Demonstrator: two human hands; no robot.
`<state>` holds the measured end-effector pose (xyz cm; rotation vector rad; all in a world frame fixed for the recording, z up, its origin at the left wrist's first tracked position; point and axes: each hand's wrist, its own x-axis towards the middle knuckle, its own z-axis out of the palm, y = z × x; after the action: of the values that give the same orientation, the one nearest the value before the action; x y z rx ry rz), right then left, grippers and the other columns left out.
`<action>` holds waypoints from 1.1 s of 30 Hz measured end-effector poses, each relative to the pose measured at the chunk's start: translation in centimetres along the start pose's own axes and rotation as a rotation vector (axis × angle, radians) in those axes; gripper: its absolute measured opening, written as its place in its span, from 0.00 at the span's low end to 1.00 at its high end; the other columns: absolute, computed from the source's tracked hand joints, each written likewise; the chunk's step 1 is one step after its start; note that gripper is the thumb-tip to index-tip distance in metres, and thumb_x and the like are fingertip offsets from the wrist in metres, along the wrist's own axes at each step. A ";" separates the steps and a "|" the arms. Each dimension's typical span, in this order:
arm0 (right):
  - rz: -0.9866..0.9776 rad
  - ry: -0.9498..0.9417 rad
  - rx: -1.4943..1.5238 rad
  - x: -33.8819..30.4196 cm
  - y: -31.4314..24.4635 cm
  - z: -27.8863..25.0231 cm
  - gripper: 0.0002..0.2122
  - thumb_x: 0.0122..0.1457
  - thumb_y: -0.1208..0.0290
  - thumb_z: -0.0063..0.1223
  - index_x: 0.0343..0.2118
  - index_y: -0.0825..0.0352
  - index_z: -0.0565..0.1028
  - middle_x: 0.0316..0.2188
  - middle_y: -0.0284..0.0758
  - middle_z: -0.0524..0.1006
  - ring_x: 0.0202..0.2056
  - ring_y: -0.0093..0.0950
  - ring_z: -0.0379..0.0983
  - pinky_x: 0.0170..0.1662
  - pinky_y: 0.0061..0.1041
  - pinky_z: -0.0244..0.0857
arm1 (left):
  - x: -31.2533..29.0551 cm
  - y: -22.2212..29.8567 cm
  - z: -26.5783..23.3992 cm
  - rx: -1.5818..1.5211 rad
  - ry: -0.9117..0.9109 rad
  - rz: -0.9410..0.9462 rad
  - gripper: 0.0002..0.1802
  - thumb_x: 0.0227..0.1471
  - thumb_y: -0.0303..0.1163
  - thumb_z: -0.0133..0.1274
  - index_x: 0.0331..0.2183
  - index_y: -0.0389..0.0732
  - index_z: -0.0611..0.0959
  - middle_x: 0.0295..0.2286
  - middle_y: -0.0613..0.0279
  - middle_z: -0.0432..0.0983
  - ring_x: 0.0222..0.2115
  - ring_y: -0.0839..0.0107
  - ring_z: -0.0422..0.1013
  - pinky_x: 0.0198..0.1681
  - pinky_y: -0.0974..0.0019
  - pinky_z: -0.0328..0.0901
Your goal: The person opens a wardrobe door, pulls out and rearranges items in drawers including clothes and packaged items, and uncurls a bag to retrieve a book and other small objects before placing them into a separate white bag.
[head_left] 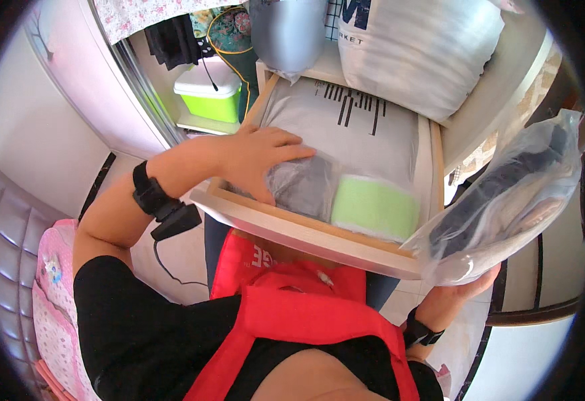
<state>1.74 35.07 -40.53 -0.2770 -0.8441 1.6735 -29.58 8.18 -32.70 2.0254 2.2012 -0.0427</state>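
My left hand (255, 160) reaches into the open wooden drawer (319, 240), its fingers spread over a grey folded bundle in clear plastic (302, 187) at the drawer's near left corner. Beside that bundle lies a light green, soft-looking packet (376, 207). Behind both, a large pale grey fabric piece with black stripes (346, 127) fills the back of the drawer. To the right of the drawer, my right hand (469, 286) grips a clear plastic bag (506, 207) from below. Dark and pale folded cloth shows through that bag; most of my right fingers are hidden beneath it.
Behind the drawer stand a stuffed white bag (419, 53) and a grey bag (287, 33). A green box with a white lid (209, 90) sits on a low shelf at the back left. A padded grey headboard (15, 254) and pink bedding (55, 287) are at left.
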 end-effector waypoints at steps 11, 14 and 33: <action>0.007 -0.030 -0.040 -1.3 -0.7 1.3 0.28 0.52 0.57 0.43 0.53 0.70 0.61 0.43 0.42 0.71 0.40 0.36 0.72 0.42 0.36 0.69 | 3.2 -3.4 0.2 -0.089 0.351 -0.040 0.47 0.38 0.40 0.58 0.59 0.45 0.55 0.59 0.50 0.47 0.59 0.52 0.47 0.58 0.49 0.48; -0.043 0.007 -0.078 -1.4 -0.4 1.5 0.29 0.52 0.57 0.43 0.54 0.70 0.60 0.45 0.43 0.69 0.43 0.37 0.70 0.44 0.36 0.68 | 3.4 -1.1 1.4 0.134 0.250 0.039 0.53 0.38 0.51 0.59 0.61 0.52 0.49 0.61 0.51 0.38 0.61 0.53 0.40 0.58 0.39 0.41; -0.034 -0.021 -0.077 -1.3 -1.3 0.0 0.27 0.54 0.55 0.40 0.53 0.68 0.61 0.44 0.42 0.71 0.40 0.39 0.72 0.40 0.41 0.69 | 7.7 0.9 -1.6 0.201 0.321 -0.039 0.38 0.41 0.39 0.60 0.54 0.51 0.65 0.42 0.55 0.64 0.43 0.57 0.64 0.45 0.60 0.62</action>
<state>3.07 33.94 -40.01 -0.2967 -0.9254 1.6176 -29.44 16.07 -32.04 2.2292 2.5188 0.0651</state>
